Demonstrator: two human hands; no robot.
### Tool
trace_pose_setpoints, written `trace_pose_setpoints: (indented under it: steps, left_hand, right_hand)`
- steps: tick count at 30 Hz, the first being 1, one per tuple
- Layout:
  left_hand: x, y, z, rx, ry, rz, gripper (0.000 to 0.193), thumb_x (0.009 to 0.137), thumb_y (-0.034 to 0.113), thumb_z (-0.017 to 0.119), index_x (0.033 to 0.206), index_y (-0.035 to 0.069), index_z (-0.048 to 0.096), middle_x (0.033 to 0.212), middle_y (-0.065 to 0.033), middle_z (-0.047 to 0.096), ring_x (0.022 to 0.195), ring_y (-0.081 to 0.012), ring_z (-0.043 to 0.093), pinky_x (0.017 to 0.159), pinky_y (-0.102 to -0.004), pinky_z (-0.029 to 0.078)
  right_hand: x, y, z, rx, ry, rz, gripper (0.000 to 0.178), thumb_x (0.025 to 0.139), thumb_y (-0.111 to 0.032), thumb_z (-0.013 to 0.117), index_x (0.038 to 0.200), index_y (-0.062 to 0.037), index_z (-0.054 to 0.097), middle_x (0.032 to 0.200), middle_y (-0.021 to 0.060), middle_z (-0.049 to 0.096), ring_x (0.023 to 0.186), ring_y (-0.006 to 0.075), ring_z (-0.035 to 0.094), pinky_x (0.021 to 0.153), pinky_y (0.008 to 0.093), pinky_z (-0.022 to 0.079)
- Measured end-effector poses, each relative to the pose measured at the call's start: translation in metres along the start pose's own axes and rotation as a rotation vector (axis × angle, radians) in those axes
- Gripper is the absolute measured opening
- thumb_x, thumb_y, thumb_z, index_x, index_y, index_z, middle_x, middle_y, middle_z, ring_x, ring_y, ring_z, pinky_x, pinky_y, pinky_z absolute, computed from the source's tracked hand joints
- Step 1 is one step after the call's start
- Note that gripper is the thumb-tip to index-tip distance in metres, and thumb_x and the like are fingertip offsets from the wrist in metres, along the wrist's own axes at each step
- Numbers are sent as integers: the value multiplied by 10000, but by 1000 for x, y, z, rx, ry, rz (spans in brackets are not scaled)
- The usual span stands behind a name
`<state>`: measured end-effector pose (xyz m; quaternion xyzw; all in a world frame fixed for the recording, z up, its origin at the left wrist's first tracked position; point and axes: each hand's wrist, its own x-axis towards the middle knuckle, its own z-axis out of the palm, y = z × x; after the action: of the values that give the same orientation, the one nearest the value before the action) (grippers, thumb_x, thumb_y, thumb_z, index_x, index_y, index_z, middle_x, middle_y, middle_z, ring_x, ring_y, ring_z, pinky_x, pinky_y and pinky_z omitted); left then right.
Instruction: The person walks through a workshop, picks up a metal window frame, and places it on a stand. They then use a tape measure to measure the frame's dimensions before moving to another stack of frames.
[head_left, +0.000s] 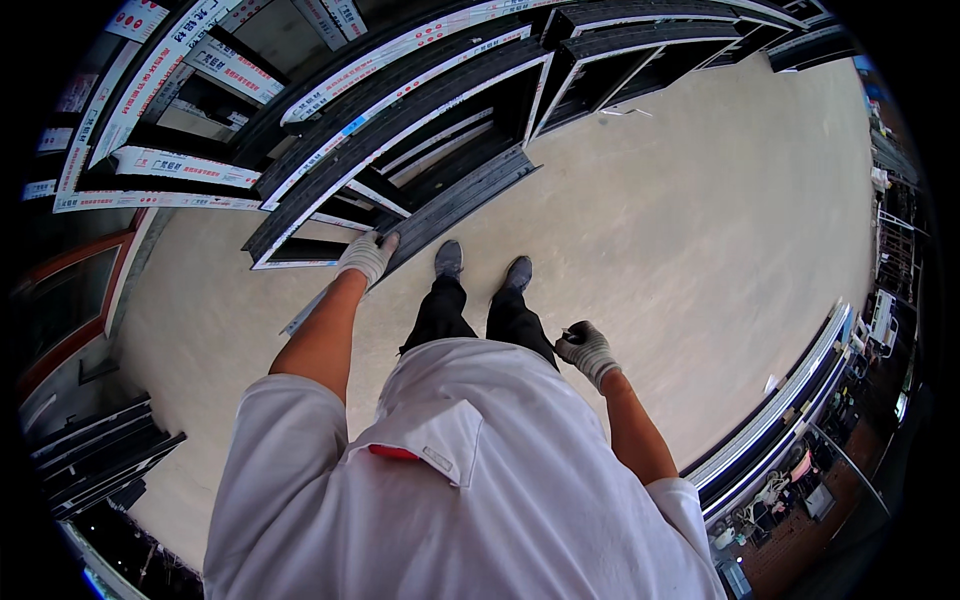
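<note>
My left hand (368, 257), in a pale knitted glove, is closed on a long dark metal profile (465, 210). The profile slants from the floor near my feet up along the lower edge of a dark window frame (400, 140). White protective tape with printing runs along that frame. By my right thigh hangs my right hand (587, 350), also gloved, with its fingers curled closed. Something dark shows at those fingers, and I cannot make out whether it is a held thing or the glove's palm.
More taped frames (185, 100) stand stacked at the far left, and others (640, 60) continue along the back. Dark profiles (105, 450) lie at the lower left. Long bars (780, 410) run along the right side. Smooth pale concrete floor (700, 220) spreads between them.
</note>
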<state>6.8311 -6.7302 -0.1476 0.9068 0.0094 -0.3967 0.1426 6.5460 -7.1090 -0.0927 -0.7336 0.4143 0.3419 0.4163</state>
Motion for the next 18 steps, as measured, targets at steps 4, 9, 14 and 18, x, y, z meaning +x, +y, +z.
trace_pose_setpoints:
  steps: [4,9,14,18]
  left_hand:
    - [7,-3,-12,72,-6,-1,672,912,611,404,1275,66,559,1264,-210,576,1189,-347,540,997,-425,423]
    - [-1,7,-33,104,91,-33,547,937,541,417,1194,94,598,1189,-210,615,1130,-369,572,939,-456,452]
    - [6,-5,-41,76,219,-34,497,929,484,463,1218,100,589,1191,-215,611,1118,-373,574,929,-459,456]
    - [12,-19,-38,77,350,-21,521,897,476,518,1243,89,570,1190,-208,609,1108,-368,581,935,-449,459]
  right_hand:
    - [1,10,3,4,48,-7,377,677,-210,741,957,-15,580,784,33,626,719,98,565,696,265,500]
    - [-11,5,4,42,66,3,371,680,-217,744,954,-20,589,775,39,636,715,101,573,692,265,502]
    - [-12,19,12,99,68,-2,379,690,-227,762,954,-18,589,768,44,642,706,108,583,693,264,507]
    - [-11,25,18,108,57,1,392,689,-233,770,960,-14,590,783,56,651,718,118,596,696,274,510]
